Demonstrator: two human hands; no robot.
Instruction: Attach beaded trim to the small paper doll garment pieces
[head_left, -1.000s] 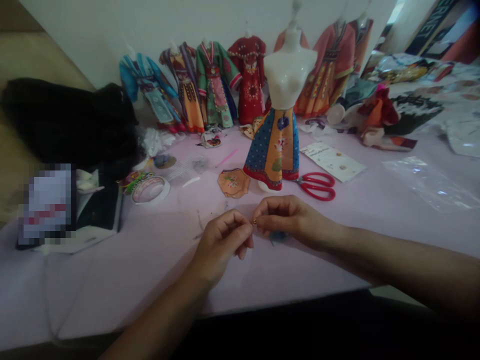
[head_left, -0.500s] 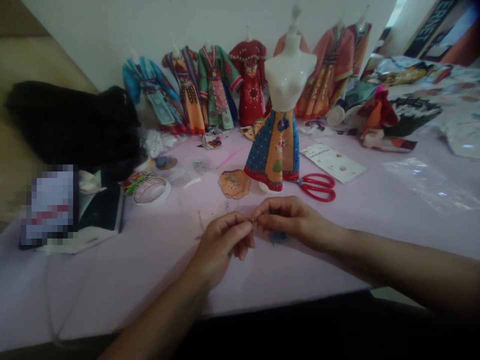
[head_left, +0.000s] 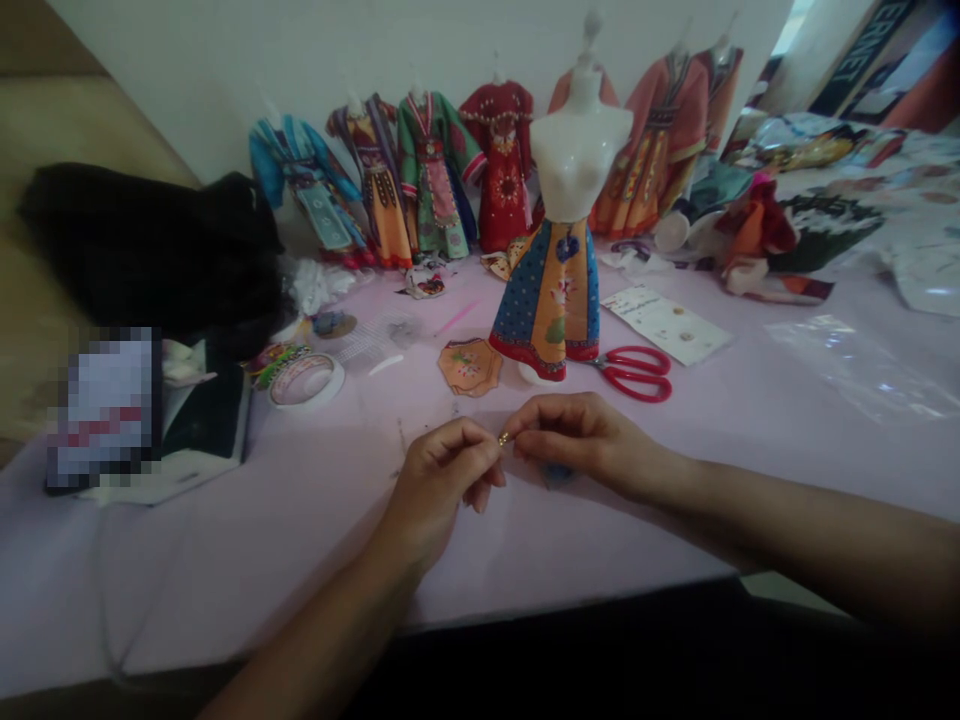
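Between the fingertips of both hands is a tiny gold-coloured piece (head_left: 504, 439), too small to make out its kind. My left hand (head_left: 450, 470) pinches it from the left, thumb against forefinger. From the other side, my right hand (head_left: 574, 435) pinches at it too. A small dark blue piece (head_left: 559, 473) lies on the table under my right hand, partly hidden. Just beyond the hands, a small white dress form (head_left: 581, 150) wears a blue, orange and red skirt (head_left: 556, 300). Left of its base lies an orange embroidered cloth piece (head_left: 469, 367).
Red-handled scissors (head_left: 637, 374) lie right of the dress form, near a white card (head_left: 667, 325) and a clear plastic bag (head_left: 862, 370). At left are a tape roll (head_left: 306, 382) and a blurred-out screen (head_left: 105, 410). Several dressed miniature forms (head_left: 439, 170) stand along the wall.
My fingertips have parted slightly, and more of the gold-coloured piece shows between them. My left hand has shifted a little to the left.
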